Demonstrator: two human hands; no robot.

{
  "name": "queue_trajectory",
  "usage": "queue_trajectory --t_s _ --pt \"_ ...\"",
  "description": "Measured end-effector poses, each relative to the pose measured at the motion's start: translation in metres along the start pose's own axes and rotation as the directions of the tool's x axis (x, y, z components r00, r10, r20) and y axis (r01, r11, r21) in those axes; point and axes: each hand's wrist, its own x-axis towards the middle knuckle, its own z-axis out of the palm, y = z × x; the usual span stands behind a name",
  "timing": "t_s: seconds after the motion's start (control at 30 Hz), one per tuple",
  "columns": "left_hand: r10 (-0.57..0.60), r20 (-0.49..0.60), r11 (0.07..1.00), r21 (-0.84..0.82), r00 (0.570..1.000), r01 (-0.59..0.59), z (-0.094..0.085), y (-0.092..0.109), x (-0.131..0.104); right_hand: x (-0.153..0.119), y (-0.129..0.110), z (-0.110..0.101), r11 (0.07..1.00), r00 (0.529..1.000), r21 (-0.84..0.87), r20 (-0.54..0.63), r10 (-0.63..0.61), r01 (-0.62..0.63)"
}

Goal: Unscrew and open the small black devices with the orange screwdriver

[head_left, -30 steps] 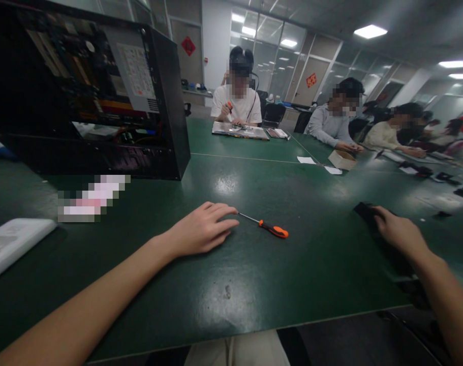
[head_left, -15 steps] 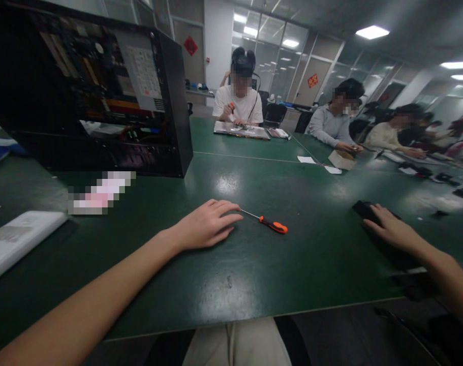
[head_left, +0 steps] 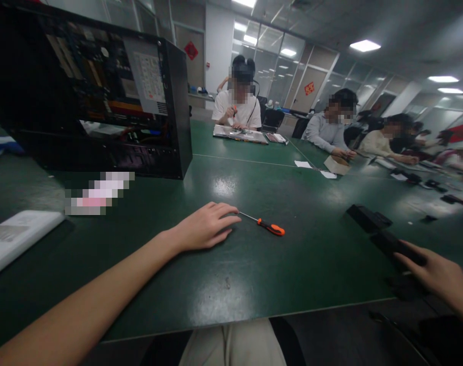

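My left hand (head_left: 206, 225) lies palm down on the green table (head_left: 170, 284), fingers apart, with fingertips at the metal tip of a screwdriver. That screwdriver (head_left: 271, 227) has an orange and black handle pointing right. At the right, my right hand (head_left: 433, 264) has its thumb and fingers around a dark object (head_left: 401, 247); its exact kind is unclear. Just beyond it, a black block-shaped item (head_left: 368, 217) rests on the table.
An open black computer case (head_left: 180, 112) stands at the back left. Nearer are a blurred pink-white item (head_left: 99, 195) and a white box (head_left: 21, 236). Across the table, a person (head_left: 237, 107) works over a flat panel (head_left: 241, 134); others sit to the right.
My right hand has moved right and nearer to me, from the black item to the dark object. My left hand stays by the screwdriver. The view has shifted slightly.
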Motion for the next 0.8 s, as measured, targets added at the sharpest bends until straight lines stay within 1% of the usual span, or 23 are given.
queue_trajectory --t_s 0.07,0.1,0.17,0.2,0.23,0.3,0.37,0.43,0.53,0.6,0.63,0.67,0.7,0.73,0.8 --pt "-0.006 0.003 1.0 -0.01 1.0 0.006 0.0 0.001 0.001 -0.001 -0.012 -0.01 0.997 0.998 0.056 0.014 -0.061 0.06" --pt "-0.012 0.004 1.0 -0.019 1.0 0.012 0.0 0.002 0.001 -0.001 -0.023 -0.017 0.991 0.995 0.087 0.004 -0.104 0.103" --pt "-0.029 -0.001 0.998 -0.057 1.0 0.029 0.0 0.003 0.001 -0.003 -0.056 -0.036 0.962 0.973 0.155 -0.077 -0.215 0.225" --pt "-0.046 -0.009 0.995 -0.087 0.999 0.045 0.0 0.003 0.001 -0.004 -0.077 -0.047 0.933 0.95 0.193 -0.134 -0.281 0.303" --pt "-0.067 -0.02 0.991 -0.12 0.998 0.064 0.0 0.003 0.001 -0.005 -0.101 -0.058 0.895 0.916 0.228 -0.212 -0.34 0.384" --pt "-0.121 -0.044 0.976 -0.19 0.992 0.111 0.001 0.004 0.001 -0.009 -0.154 -0.079 0.792 0.848 0.313 -0.282 -0.449 0.523" --pt "-0.175 -0.066 0.954 -0.257 0.982 0.152 0.001 0.005 0.001 -0.013 -0.208 -0.093 0.678 0.779 0.385 -0.312 -0.543 0.627" --pt "-0.215 -0.093 0.932 -0.318 0.972 0.176 0.002 0.005 0.001 -0.019 -0.261 -0.101 0.556 0.709 0.46 -0.29 -0.643 0.692" --pt "-0.265 -0.135 0.903 -0.382 0.955 0.196 0.003 0.006 0.001 -0.027 -0.331 -0.097 0.376 0.587 0.568 -0.245 -0.772 0.732" --pt "-0.278 -0.15 0.893 -0.405 0.949 0.197 0.003 0.006 0.001 -0.031 -0.37 -0.087 0.268 0.479 0.61 -0.211 -0.852 0.745" --pt "-0.279 -0.153 0.89 -0.411 0.948 0.196 0.003 0.006 0.001 -0.033 -0.386 -0.08 0.236 0.435 0.62 -0.19 -0.88 0.748" --pt "-0.279 -0.151 0.89 -0.412 0.948 0.196 0.002 0.006 0.001 -0.035 -0.399 -0.074 0.215 0.403 0.626 -0.173 -0.899 0.75" --pt "-0.277 -0.144 0.89 -0.411 0.95 0.197 0.002 0.006 0.001 -0.036 -0.41 -0.068 0.204 0.38 0.627 -0.159 -0.911 0.751" --pt "-0.274 -0.132 0.891 -0.408 0.953 0.2 0.001 0.006 0.001 -0.037 -0.417 -0.062 0.199 0.367 0.628 -0.148 -0.919 0.753" --pt "-0.265 -0.09 0.892 -0.401 0.96 0.208 0.001 0.005 0.001 -0.038 -0.423 -0.052 0.192 0.352 0.63 -0.139 -0.925 0.753"
